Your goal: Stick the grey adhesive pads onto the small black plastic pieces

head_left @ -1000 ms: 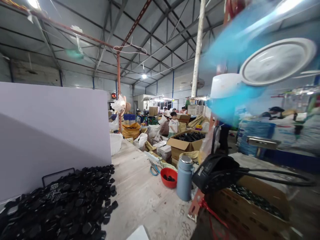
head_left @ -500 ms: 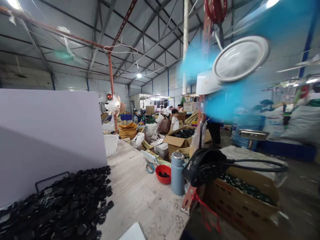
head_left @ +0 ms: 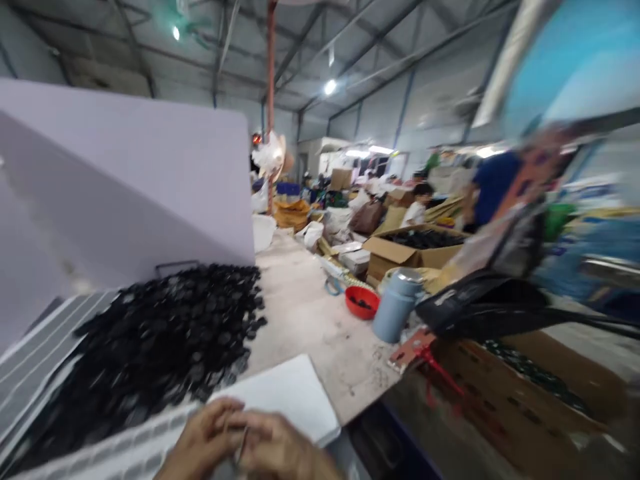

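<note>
At the bottom of the head view my left hand (head_left: 203,437) and my right hand (head_left: 283,443) meet close together. Both have curled fingers, smeared a little by motion. Something thin and small seems to sit between the fingertips, too blurred to name. Just beyond them lies a flat white slab (head_left: 293,393) at the table's edge. A large heap of small black pieces (head_left: 175,327) spreads to the left. Beside my left hand runs a pale strip with rows of slots (head_left: 125,443).
A pale upright panel (head_left: 165,173) stands behind the heap. On the table (head_left: 305,320) are a red bowl (head_left: 356,312) with dark pieces and a blue-grey flask (head_left: 397,307). A black bag (head_left: 465,303) hangs by a slanting red post. Cardboard boxes (head_left: 395,257) and people are farther back.
The view has tilted down and swung left. Both hands, the slotted strip and most of the white slab have come into view. The blue fan has shifted to the upper right corner.
</note>
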Demonstrator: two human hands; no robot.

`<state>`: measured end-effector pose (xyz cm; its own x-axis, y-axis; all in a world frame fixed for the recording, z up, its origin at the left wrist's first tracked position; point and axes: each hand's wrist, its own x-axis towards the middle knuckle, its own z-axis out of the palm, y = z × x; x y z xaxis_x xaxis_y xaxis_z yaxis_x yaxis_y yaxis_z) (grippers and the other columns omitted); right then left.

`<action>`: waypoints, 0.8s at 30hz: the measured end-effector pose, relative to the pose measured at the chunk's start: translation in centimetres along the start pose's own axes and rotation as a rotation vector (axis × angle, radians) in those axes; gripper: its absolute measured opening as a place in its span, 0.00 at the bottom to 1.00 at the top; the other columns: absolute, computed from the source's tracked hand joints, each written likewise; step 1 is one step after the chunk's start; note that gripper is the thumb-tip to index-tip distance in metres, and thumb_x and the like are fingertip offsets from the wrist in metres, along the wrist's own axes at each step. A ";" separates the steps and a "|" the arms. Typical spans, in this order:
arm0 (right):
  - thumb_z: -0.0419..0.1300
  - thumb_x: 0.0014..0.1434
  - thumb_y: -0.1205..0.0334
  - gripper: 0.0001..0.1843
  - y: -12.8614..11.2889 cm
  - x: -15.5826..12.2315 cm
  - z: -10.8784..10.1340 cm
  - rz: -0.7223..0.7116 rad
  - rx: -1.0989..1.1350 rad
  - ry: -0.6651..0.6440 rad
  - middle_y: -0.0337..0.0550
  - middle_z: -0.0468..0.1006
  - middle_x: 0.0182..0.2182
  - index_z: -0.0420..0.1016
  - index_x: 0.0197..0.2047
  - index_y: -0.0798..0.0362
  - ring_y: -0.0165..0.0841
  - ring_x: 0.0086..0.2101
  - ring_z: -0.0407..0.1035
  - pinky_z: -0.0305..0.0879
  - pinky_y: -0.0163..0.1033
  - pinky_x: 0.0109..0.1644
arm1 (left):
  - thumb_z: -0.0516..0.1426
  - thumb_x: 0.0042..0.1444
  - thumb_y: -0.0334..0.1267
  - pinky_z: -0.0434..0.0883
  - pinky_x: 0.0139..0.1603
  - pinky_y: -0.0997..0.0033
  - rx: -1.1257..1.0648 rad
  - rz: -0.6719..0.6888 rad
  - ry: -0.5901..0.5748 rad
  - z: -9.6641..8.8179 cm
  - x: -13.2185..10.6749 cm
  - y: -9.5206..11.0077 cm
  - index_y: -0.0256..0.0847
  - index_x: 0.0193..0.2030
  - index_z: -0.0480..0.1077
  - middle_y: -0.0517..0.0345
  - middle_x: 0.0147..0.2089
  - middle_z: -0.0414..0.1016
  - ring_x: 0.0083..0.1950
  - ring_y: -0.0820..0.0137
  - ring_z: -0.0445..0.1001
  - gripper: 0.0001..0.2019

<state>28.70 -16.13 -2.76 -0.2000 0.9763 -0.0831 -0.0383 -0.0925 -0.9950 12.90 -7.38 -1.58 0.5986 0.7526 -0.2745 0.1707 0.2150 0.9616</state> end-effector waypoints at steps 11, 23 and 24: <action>0.53 0.64 0.54 0.17 0.3 1.1 -0.4 -0.189 -0.378 0.421 0.41 0.72 0.30 0.72 0.51 0.54 0.29 0.26 0.65 0.63 0.33 0.28 | 0.66 0.44 0.34 0.53 0.21 0.81 -0.341 -0.048 -0.143 -1.7 -0.6 -0.8 0.39 0.44 0.65 0.51 0.41 0.77 0.21 0.83 0.60 0.21; 0.48 0.68 0.64 0.13 0.2 1.7 1.2 -0.373 -0.698 0.378 0.43 0.74 0.35 0.71 0.49 0.51 0.32 0.36 0.70 0.65 0.35 0.39 | 0.65 0.43 0.32 0.52 0.18 0.81 -0.379 -0.022 -0.142 -2.0 0.1 -1.6 0.38 0.44 0.66 0.63 0.28 0.72 0.18 0.83 0.58 0.20; 0.48 0.68 0.64 0.13 0.1 1.7 1.3 -0.368 -0.709 0.376 0.42 0.74 0.35 0.71 0.49 0.51 0.32 0.35 0.70 0.65 0.35 0.38 | 0.64 0.43 0.31 0.52 0.18 0.81 -0.377 -0.020 -0.137 -2.0 0.1 -1.6 0.38 0.44 0.66 0.65 0.26 0.70 0.18 0.83 0.58 0.20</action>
<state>27.09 -14.74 -2.94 0.0459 0.9314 0.3610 0.6046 0.2618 -0.7522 11.14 -6.46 -3.18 0.7014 0.6611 -0.2663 -0.1006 0.4617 0.8813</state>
